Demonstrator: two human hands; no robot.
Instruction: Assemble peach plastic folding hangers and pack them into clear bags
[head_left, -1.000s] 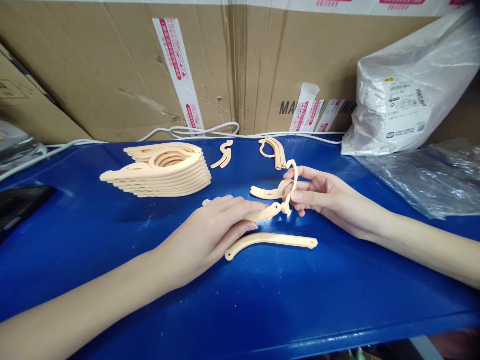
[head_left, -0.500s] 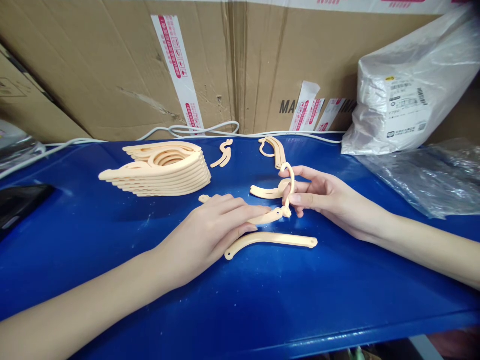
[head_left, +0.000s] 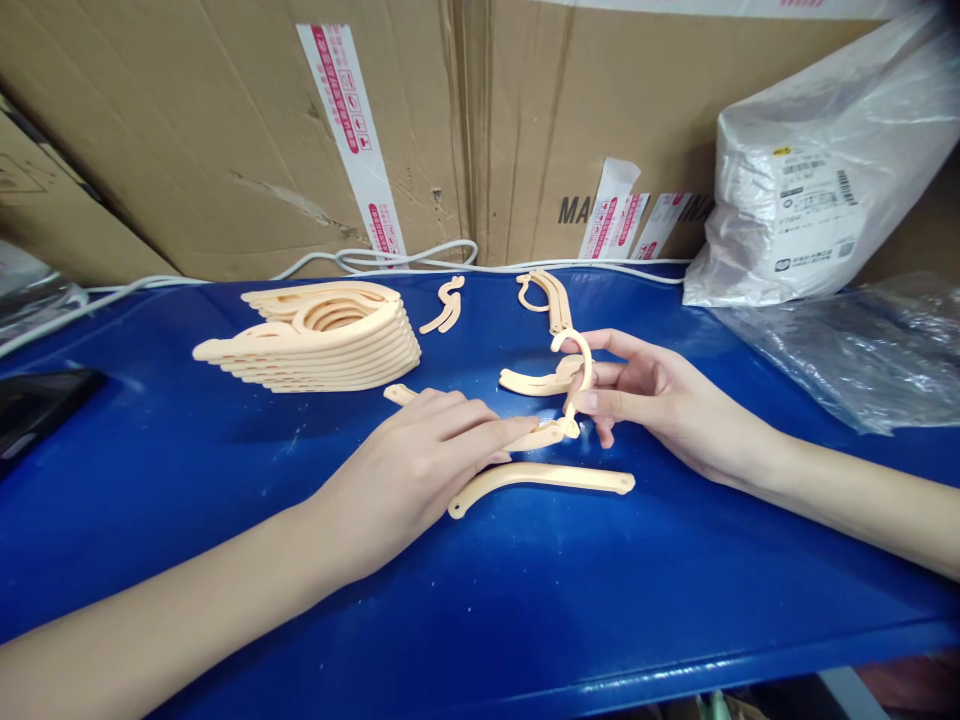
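A cream plastic hanger hook is pinched between the thumb and fingers of my right hand, its curve upright. The hook's lower end meets the end of a cream hanger arm; whether they are joined I cannot tell. My left hand lies over that arm and grips it, hiding its middle. Just in front, a second, loose hanger arm lies on the blue table. Another curved cream piece rests behind, partly covered by my right fingers.
A stack of cream folding hangers stands at the back left. Loose hooks and more hanger parts lie near a white cable. Cardboard boxes close off the back. A plastic-wrapped package sits at the right, a dark object at the left.
The hook has turned slightly, so its open curve shows more to the left. The gripped arm has shifted a little, with more of its far left end showing.
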